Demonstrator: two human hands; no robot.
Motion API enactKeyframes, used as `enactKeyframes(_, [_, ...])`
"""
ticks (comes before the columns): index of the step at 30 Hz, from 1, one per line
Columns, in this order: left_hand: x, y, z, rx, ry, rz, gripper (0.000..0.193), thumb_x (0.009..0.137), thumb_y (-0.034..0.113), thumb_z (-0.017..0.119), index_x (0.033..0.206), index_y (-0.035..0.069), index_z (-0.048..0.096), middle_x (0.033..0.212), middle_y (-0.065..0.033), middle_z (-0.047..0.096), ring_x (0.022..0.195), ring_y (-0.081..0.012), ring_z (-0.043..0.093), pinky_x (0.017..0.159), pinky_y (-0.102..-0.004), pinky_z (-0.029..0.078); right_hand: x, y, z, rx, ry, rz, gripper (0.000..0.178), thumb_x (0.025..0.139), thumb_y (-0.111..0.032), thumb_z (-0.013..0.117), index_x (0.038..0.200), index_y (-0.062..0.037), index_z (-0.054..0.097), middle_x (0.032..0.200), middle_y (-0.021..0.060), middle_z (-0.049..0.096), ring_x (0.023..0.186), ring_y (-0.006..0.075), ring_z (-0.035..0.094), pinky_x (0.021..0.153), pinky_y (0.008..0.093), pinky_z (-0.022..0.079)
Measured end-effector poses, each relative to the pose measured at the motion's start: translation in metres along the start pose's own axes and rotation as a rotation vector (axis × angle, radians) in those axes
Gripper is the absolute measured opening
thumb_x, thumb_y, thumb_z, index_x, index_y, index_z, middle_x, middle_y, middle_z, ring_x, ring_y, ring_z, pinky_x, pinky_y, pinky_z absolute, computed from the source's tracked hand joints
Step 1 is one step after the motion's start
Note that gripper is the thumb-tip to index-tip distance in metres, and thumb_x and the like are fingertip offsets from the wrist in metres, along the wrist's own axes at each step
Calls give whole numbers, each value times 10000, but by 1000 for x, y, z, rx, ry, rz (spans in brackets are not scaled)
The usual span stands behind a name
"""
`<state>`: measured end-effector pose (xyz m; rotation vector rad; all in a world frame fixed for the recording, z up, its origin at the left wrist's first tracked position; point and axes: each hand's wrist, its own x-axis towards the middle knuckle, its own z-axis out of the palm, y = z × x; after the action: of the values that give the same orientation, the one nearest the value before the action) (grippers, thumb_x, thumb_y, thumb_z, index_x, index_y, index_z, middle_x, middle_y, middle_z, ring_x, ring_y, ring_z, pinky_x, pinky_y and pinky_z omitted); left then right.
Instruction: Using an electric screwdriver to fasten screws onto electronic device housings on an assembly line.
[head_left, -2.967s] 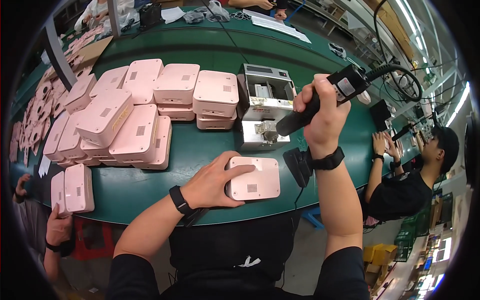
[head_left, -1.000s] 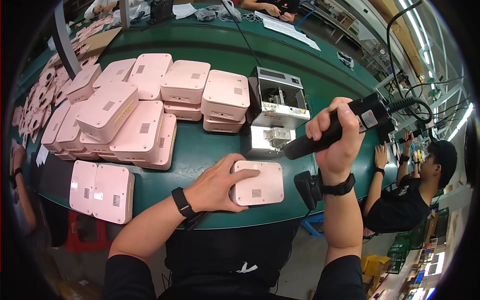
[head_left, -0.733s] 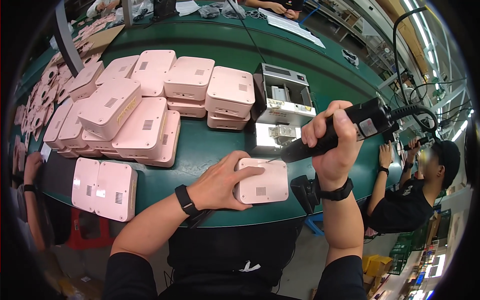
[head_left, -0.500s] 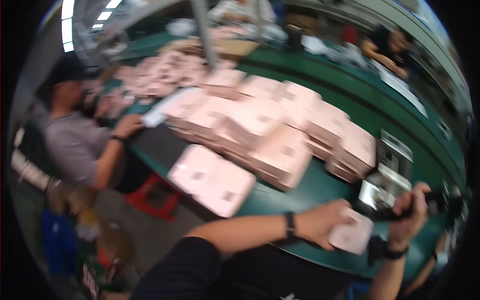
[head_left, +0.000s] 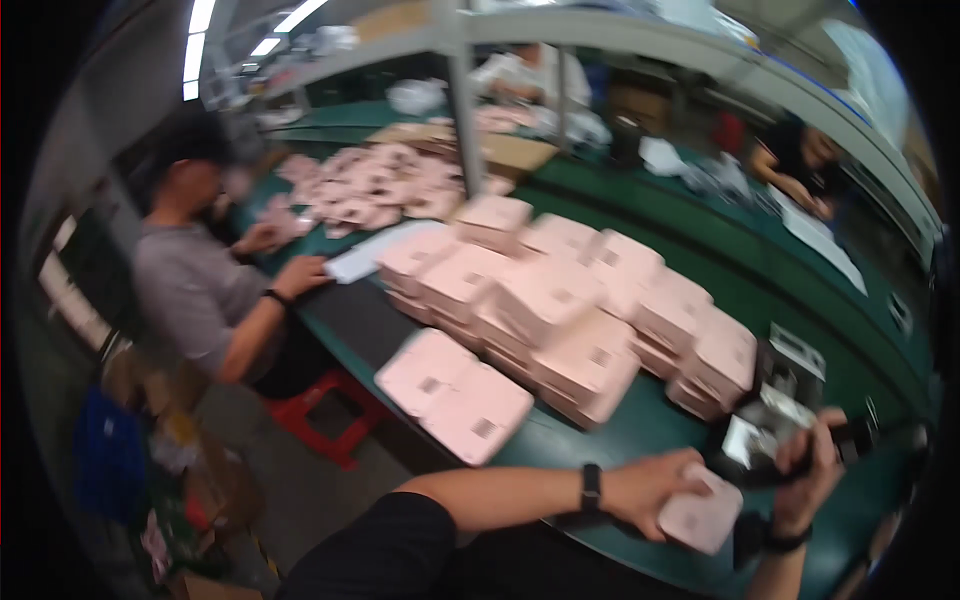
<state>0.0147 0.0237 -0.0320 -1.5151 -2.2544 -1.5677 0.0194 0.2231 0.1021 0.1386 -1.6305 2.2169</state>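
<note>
My left hand (head_left: 650, 490) grips a small pink case with rounded corners (head_left: 702, 518) over the front edge of the green table. To its right, my right hand (head_left: 812, 470) is raised with its fingers closed around a black hand tool (head_left: 856, 440), whose far end is blurred. Just beyond my hands is a metal fixture with shiny parts (head_left: 765, 425). Stacked pink cases (head_left: 590, 365) fill the middle of the table. Nearer me, two pink flat-topped cases (head_left: 455, 395) lie side by side by the front edge.
A co-worker (head_left: 195, 265) sits at the left, hands near a heap of loose pink pieces (head_left: 370, 185). A red stool (head_left: 330, 405) stands below. A grey post (head_left: 463, 100) rises behind the stacks. Other people work across the green bench (head_left: 640, 190). Boxes and bags lie on the floor at left.
The view has swung, so the stacks and table sit lower and farther right. My left hand still holds the pink case; my right hand still holds the black tool, now lower in view.
</note>
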Motion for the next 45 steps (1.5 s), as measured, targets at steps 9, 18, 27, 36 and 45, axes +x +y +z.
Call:
enactKeyframes(9, [3, 4, -37, 76, -55, -84, 759, 581, 306, 879, 1274, 165, 602, 1246, -160, 490, 1160, -358, 530, 961, -424, 494, 33, -28, 14, -59, -55, -168, 199, 954, -254, 552, 947, -60, 506, 648, 45, 474, 516, 151, 459, 528, 319, 415])
enactKeyframes(18, [0, 9, -32, 118, -75, -124, 763, 597, 291, 872, 1297, 184, 589, 1261, -142, 473, 1170, -350, 532, 967, -427, 496, 45, -23, 14, -227, -19, -214, 222, 970, -279, 512, 959, -58, 502, 653, 54, 485, 525, 159, 471, 551, 327, 423])
enactKeyframes(27, [1, 5, -30, 57, -66, -116, 799, 619, 305, 886, 1344, 214, 563, 1289, -147, 470, 1187, -354, 525, 978, -432, 485, 9, -25, 55, -45, -198, -94, 261, 978, -317, 458, 1005, -58, 474, 644, 58, 476, 515, 159, 466, 549, 338, 437])
enactKeyframes(36, [-2, 6, -34, 108, -101, -136, 847, 626, 310, 885, 1391, 259, 526, 1270, -150, 468, 1169, -365, 526, 953, -446, 494, 5, -6, 66, -51, -298, -47, 263, 972, -314, 458, 1021, -56, 461, 654, 61, 484, 502, 156, 458, 544, 333, 440])
enactKeyframes(45, [-3, 2, -31, 97, -76, -125, 838, 627, 308, 881, 1386, 258, 532, 1291, -157, 461, 1164, -378, 525, 949, -450, 496, 9, -2, 62, -22, -248, -13, 266, 965, -320, 462, 1019, -60, 472, 657, 58, 490, 503, 156, 465, 541, 331, 440])
